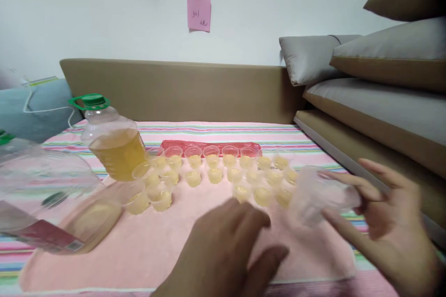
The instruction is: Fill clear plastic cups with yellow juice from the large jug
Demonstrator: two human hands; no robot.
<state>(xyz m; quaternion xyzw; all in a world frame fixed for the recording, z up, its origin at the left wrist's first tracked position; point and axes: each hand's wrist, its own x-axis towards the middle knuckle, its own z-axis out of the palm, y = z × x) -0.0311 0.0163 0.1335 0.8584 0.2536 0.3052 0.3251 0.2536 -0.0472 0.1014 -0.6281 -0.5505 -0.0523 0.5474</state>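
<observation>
My right hand (390,218) holds a stack of clear plastic cups (320,195) on its side, low over the pink towel (174,241). My left hand (226,250) hovers over the towel just left of the stack, fingers curled and holding nothing. Several small clear cups with yellow oil (216,171) stand in rows on the towel beyond both hands. An upright oil bottle with a green cap (111,144), about half full, stands at the left end of the rows.
A second large bottle (52,204) lies tilted at the near left, with a red label. A red packet (209,146) lies behind the cups. Brown headboard (181,88) and stacked grey cushions (376,79) border the striped bed.
</observation>
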